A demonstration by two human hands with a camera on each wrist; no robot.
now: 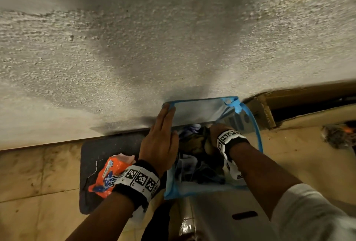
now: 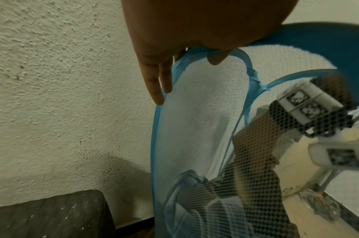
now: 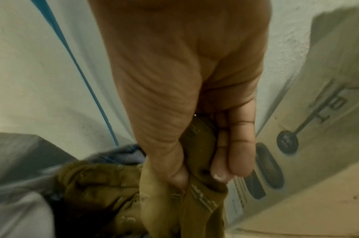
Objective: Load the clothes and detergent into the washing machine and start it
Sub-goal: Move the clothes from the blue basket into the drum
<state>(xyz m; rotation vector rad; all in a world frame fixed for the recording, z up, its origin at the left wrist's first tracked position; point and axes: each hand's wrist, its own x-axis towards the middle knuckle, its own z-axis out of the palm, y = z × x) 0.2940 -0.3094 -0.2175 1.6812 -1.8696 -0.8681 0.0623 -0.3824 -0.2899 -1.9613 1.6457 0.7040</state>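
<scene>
Pinching one olive garment, right fingers reach inside one blue mesh hamper. Left fingers lie straight along its rim at 10 o'clock, thumb hooked over. One orange detergent pack lies at 8 o'clock, on one dark mat.

A rough, bumpy plastered wall fills the upper half of the head view, lit unevenly with a dark shadow down its middle. Below it, beige floor tiles show stains. A dark mat lies at lower left, against the wall. A brown cardboard box sits at right.
</scene>
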